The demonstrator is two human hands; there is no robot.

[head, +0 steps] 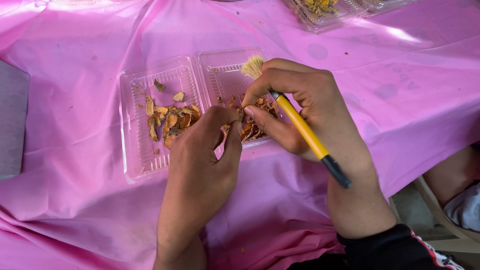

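Note:
An open clear plastic clamshell box (145, 160) lies on the pink cloth, with orange-brown dried pieces (172, 120) in both halves. My left hand (202, 165) hovers over the hinge, thumb and forefinger pinched on a small piece that is mostly hidden. My right hand (305, 107) holds a yellow-handled brush (302, 127) with a black end; its pale bristles stick up above my fingers over the right half. Fingers of both hands meet over the pieces in the right half.
A pink cloth (80, 40) covers the table. Another clear box (325, 12) with similar pieces stands at the far edge. A grey flat object (12, 125) lies at the left. The table edge and a person's leg (450, 172) are at lower right.

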